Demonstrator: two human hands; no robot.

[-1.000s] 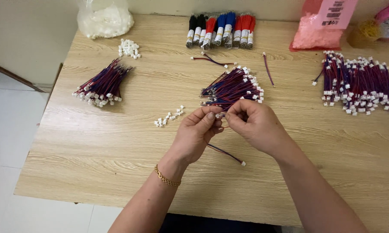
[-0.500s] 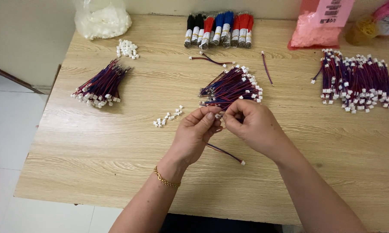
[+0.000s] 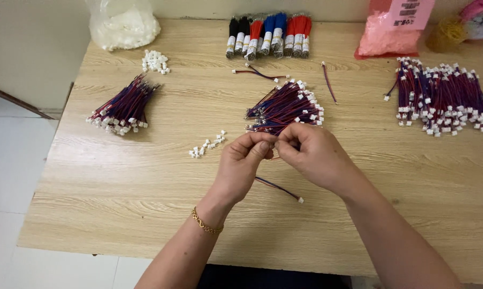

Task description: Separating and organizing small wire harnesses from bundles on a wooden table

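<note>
The left hand (image 3: pixel 245 160) and the right hand (image 3: pixel 312 155) meet above the middle of the desk (image 3: pixel 145 182), fingertips pinched together on one end of a short red-and-blue wire (image 3: pixel 278 187). The rest of the wire hangs down under the hands and ends in a small white connector lying on the wood. Compared with half a second ago almost nothing has moved: the hands stay in the same place and the same closed grip, so the work on this wire end seems to be still in progress. Just behind the hands lies a loose pile of wires (image 3: pixel 284 107), and a few white connectors (image 3: pixel 206 144) lie to the left of them. Further away are a tied bundle (image 3: pixel 121 107) on the left and a large heap (image 3: pixel 445 96) on the right.
</note>
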